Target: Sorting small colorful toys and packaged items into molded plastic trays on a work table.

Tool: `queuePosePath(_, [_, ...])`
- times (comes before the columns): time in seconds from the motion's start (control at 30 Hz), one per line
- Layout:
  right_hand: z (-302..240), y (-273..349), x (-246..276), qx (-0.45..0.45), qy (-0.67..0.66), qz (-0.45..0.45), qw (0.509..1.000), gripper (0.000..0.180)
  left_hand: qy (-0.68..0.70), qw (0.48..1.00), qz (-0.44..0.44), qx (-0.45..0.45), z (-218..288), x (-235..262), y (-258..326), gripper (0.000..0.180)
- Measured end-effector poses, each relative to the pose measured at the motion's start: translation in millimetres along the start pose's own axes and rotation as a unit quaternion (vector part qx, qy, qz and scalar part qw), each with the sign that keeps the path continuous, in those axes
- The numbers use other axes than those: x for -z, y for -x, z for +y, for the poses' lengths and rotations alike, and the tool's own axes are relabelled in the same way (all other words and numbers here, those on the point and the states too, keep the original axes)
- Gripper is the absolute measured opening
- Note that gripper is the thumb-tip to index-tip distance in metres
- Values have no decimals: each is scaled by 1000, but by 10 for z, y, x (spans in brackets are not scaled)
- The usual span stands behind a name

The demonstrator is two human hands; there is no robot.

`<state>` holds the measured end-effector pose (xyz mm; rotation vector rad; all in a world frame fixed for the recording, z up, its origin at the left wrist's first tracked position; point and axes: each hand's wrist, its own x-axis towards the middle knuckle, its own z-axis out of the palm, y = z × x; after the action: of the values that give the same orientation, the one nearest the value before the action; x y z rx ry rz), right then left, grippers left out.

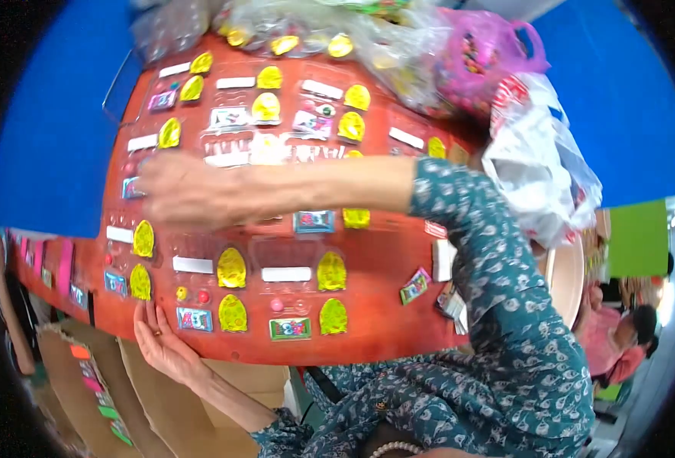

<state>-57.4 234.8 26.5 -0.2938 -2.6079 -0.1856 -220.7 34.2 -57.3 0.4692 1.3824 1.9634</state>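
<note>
My right arm reaches across the red table from the right, and my right hand (pixel 188 191) hovers over its left side, smeared by motion. Whether its fingers hold anything is hidden. Beside it lies a small blue packet (pixel 131 188) in a see-through plastic tray. My left hand (pixel 162 343) is at the table's near left edge, fingers stretched out, just below a yellow egg-shaped piece (pixel 140 282). Rows of see-through trays cover the table, many with a white strip (pixel 286 274), yellow egg-shaped pieces (pixel 232 313), a colourful packet (pixel 194 319) and small round balls (pixel 203 295).
Plastic bags of yellow pieces (pixel 284 44) line the far edge. A pink bag (pixel 482 57) and a white bag (pixel 539 153) sit at the right, above a pale basin (pixel 570 286). A loose green-and-pink packet (pixel 414 286) lies on the right. Cardboard boxes (pixel 154 389) stand below left. Other people are at the right.
</note>
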Motion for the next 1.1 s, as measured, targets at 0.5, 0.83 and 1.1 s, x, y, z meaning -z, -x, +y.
queuePosePath(0.5, [2936,3923,2982,-267,354,-339,830,27,11,1000,6,-21,226,62,259,27])
queuePosePath(0.83, [2318,3010,2323,-324,220,-202,898,29,-38,999,20,7,509,-39,655,24])
queuePosePath(1.1, [289,1164,2110,-435,73,-215,871,26,26,992,-80,92,364,-623,873,21])
